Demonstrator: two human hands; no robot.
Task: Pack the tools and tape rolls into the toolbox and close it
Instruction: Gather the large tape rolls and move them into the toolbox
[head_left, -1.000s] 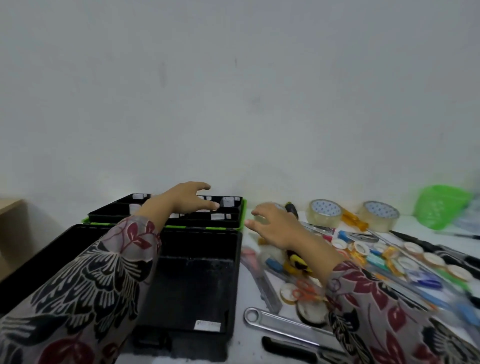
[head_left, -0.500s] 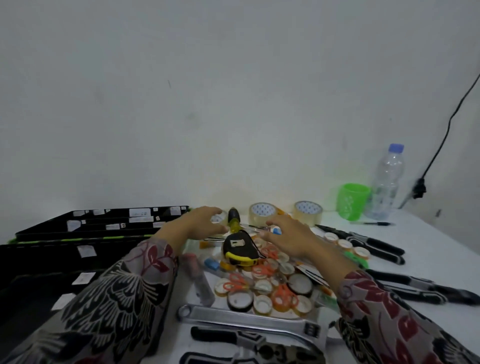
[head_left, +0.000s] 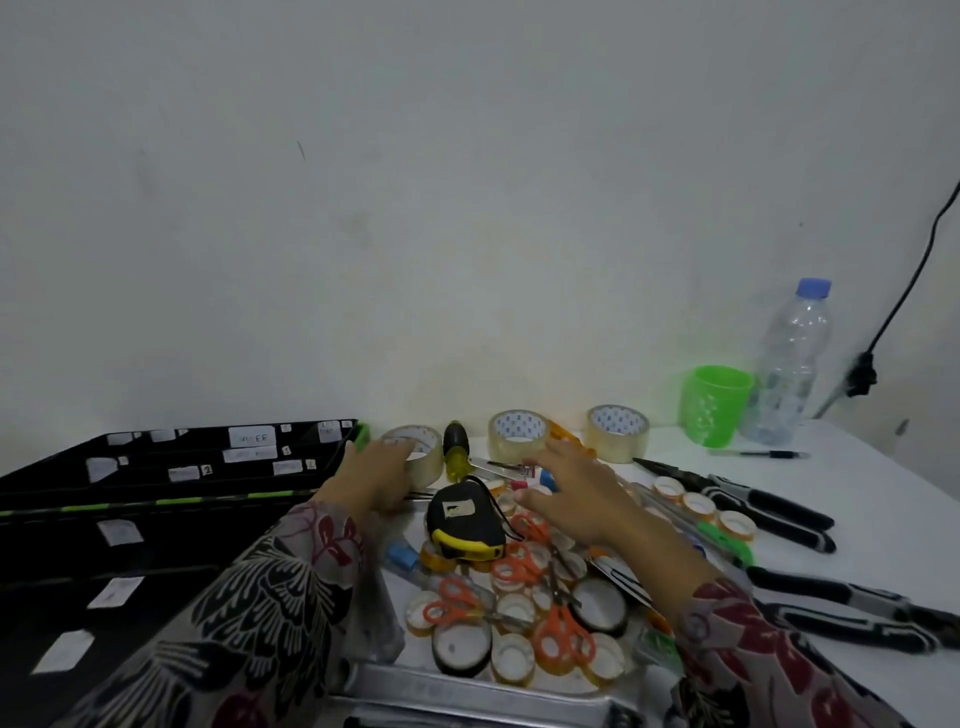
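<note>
The black toolbox (head_left: 171, 499) with green trim lies open at the left. My left hand (head_left: 373, 475) rests on a clear tape roll (head_left: 422, 451) beside it, fingers curled over the near rim. My right hand (head_left: 576, 493) hovers open, fingers spread, over the pile of small tape rolls and orange scissors (head_left: 519, 597). A black and yellow tape measure (head_left: 465, 522) sits between my hands. A yellow-handled screwdriver (head_left: 456, 451) lies behind it. Two more clear tape rolls (head_left: 518, 435) (head_left: 618, 432) stand by the wall.
Black-handled pliers (head_left: 748, 501) and cutters (head_left: 857, 610) lie on the white table (head_left: 883, 499) at the right. A green cup (head_left: 716, 406), a plastic bottle (head_left: 789, 364) and a pen (head_left: 763, 454) stand at the back right. A metal wrench (head_left: 467, 691) lies at the near edge.
The view swung right from the toolbox to the tool pile. My left hand left the toolbox lid and came down on the clear tape roll; my right hand shifted over the pile.
</note>
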